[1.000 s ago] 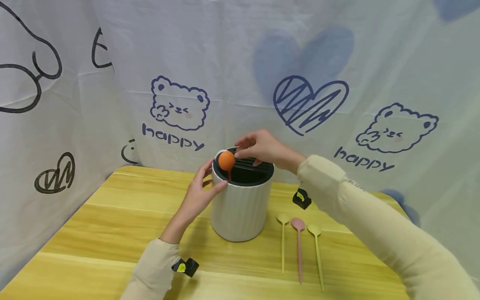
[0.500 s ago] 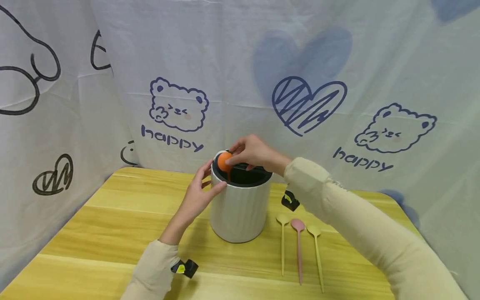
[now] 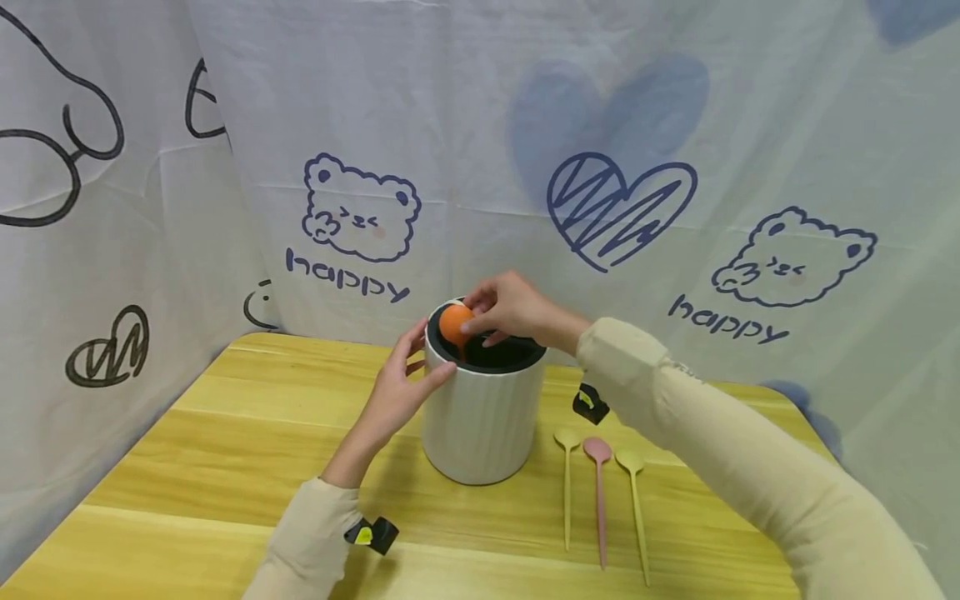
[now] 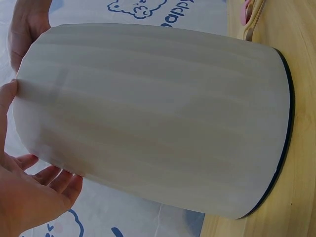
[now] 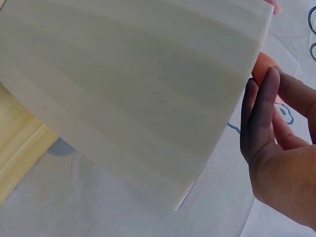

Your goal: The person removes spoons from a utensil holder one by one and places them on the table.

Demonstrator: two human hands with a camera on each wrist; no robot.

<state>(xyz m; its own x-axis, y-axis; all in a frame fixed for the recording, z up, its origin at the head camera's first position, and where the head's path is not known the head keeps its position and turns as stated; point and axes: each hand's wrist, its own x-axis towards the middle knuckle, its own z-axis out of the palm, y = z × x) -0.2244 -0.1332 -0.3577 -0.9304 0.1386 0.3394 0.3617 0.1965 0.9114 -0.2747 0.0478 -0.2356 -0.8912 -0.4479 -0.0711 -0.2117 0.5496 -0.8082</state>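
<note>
A white ribbed utensil holder [image 3: 480, 425] with a black inner rim stands upright on the table. My left hand [image 3: 397, 387] holds it near the top from the left, thumb at the front and fingers round the side; in the left wrist view the left hand [image 4: 37, 192] touches its wall. An orange spoon [image 3: 454, 323] stands bowl up inside the left part of the holder, its lower handle hidden. My right hand [image 3: 517, 310] reaches over the opening and pinches the spoon's bowl. The right wrist view shows the right hand [image 5: 276, 148] with the orange bowl [image 5: 262, 66] at its fingertips.
To the right of the holder, a yellow spoon [image 3: 567, 483], a pink spoon [image 3: 599, 492] and another yellow spoon [image 3: 634, 508] lie side by side on the wooden table [image 3: 225, 467]. White printed cloth [image 3: 480, 125] hangs behind and at the left.
My right hand has moved left and slightly down from above the holder's slatted part, and its fingers now pinch the orange spoon's bowl. The left hand and the holder have stayed in place.
</note>
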